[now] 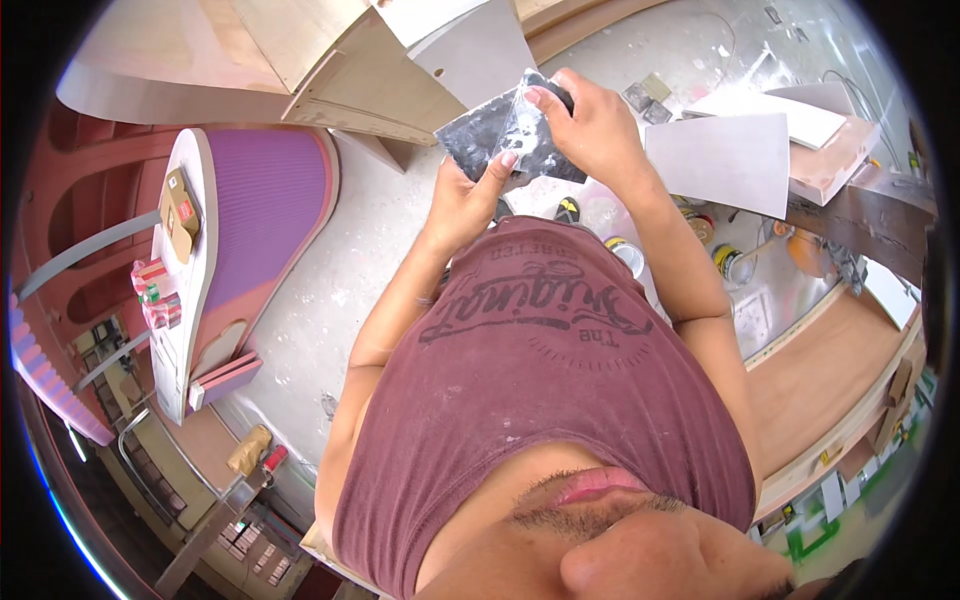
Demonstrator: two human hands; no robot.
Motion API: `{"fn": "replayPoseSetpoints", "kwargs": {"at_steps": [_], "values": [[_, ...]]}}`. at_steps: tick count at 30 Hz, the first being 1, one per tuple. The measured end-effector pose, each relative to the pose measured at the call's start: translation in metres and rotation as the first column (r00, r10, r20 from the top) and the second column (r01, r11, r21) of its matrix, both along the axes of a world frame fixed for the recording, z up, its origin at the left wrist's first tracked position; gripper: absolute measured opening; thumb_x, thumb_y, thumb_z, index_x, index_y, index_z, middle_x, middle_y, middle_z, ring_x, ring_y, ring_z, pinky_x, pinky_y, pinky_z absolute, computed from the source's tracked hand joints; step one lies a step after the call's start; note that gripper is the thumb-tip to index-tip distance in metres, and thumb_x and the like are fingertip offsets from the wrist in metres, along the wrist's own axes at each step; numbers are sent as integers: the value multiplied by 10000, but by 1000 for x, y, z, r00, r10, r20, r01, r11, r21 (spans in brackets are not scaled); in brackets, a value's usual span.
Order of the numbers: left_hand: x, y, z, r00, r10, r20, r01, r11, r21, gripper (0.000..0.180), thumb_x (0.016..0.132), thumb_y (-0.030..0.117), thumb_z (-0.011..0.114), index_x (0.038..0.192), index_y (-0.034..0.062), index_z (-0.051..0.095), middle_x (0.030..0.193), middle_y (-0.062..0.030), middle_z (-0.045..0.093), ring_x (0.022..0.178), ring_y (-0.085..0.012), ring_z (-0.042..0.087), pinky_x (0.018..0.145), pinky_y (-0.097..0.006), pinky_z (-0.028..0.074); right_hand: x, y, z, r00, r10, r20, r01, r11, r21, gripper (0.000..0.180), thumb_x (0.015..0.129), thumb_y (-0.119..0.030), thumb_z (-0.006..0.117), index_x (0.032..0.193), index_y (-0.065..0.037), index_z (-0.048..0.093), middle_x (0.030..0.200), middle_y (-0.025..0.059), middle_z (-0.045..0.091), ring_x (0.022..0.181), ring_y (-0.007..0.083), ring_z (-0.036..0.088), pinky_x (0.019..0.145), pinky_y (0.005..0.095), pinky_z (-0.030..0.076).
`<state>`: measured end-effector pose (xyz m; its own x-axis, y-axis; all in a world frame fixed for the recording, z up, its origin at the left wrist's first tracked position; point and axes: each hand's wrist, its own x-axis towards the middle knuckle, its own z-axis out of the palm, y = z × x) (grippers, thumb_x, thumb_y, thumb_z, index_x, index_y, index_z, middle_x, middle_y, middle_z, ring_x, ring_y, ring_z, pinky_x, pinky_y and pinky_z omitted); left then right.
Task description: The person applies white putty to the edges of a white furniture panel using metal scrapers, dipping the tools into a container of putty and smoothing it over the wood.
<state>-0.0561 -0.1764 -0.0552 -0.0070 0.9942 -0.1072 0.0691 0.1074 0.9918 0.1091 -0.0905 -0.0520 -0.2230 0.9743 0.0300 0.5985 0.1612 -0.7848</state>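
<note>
Out in front of my body, both hands grip a dark grey, flat rectangular board smeared with white, paste-like stuff. My left hand is closed on its near edge, the thumb pressed on the smeared face. On the right side, my right hand is closed around the board's edge, its thumb lying over the top near the far corner. A thin, shiny, see-through strip appears to lie across the board between the two thumbs; what it is, I cannot make out. The fingers under the board are hidden.
A curved white counter with a purple ribbed front stands left, bearing a cardboard box. Plywood panels rise ahead. To the right are a light grey panel, open cans on the floor and a wooden bench-like piece.
</note>
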Motion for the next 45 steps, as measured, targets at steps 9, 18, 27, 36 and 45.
{"fn": "replayPoseSetpoints", "kwargs": {"at_steps": [9,18,27,36,45], "values": [[-31,22,28,704,-584,-404,389,793,-470,327,940,283,597,1032,-30,625,851,-89,694,774,-137,614,719,-327,488,-9,7,14,932,347,108,-361,849,385,236,873,-318,649,893,-88,597,647,125,598,599,336,598,525,411,448],[-56,14,7,988,-133,73,146,964,-222,345,858,196,723,1092,-39,626,975,-59,684,865,-112,620,796,-284,515,-5,3,-4,931,-13,-365,108,964,241,179,951,-192,566,1074,-72,615,822,201,638,741,398,616,630,378,481],[-74,25,13,965,-259,41,262,941,-213,306,841,180,729,1045,-33,644,915,-24,676,817,-80,597,752,-264,503,-4,-9,-5,963,256,-86,-222,932,288,201,903,-179,594,1074,-93,655,778,162,660,704,339,641,595,408,488],[-83,27,10,969,-248,-1,243,951,-190,276,861,136,687,1085,-15,627,955,-32,676,849,-97,604,779,-281,502,18,27,-18,948,254,-189,-269,962,-54,259,930,-288,585,1033,-62,659,779,111,659,714,184,636,659,324,494],[-43,39,-20,935,-160,317,224,958,-177,297,866,188,712,1056,-17,613,911,-16,644,829,-106,592,776,-274,484,-23,-6,-65,444,-151,-883,-429,829,-358,273,968,-299,576,1119,-71,581,935,11,642,802,68,592,708,241,499]]}}
